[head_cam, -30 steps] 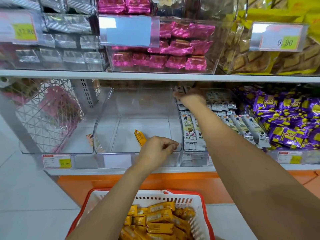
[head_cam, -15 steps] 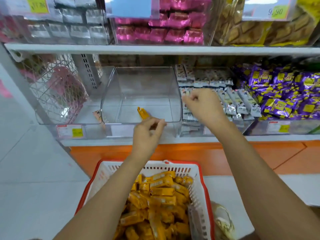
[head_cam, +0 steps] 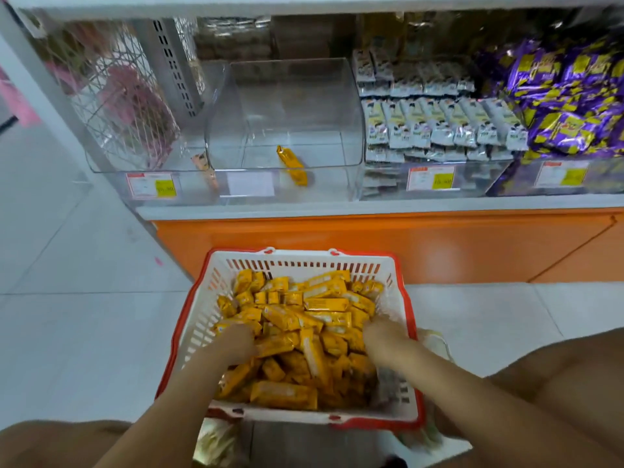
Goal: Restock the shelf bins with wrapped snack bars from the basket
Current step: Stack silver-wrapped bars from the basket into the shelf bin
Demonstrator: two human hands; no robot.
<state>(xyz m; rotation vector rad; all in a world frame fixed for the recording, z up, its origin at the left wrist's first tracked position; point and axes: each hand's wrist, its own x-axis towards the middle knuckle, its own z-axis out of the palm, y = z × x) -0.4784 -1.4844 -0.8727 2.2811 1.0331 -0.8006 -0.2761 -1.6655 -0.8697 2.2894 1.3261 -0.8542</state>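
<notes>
One left hand point(head_cam: 236, 342), one right hand point(head_cam: 383, 336) in basket point(head_cam: 304, 261), grip seemingly buried, unclear, one bar point(head_cam: 292, 165) in bin point(head_cam: 287, 96)

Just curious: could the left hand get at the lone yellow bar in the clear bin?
Probably yes for the left hand: the bin looks open-topped, the bar lies alone near its front.

- I see a white shelf point(head_cam: 371, 209) above an orange base point(head_cam: 371, 244).
- Four clear bins stand side by side on it: left bin point(head_cam: 189, 189), middle bin point(head_cam: 327, 187), white-bar bin point(head_cam: 479, 179), purple-pack bin point(head_cam: 601, 177).
- One yellow bar point(head_cam: 292, 160) lies on the middle bin's bottom.
- The white tiled floor point(head_cam: 84, 315) spreads below; the basket point(head_cam: 199, 315) sits over it, on something I cannot make out.
</notes>
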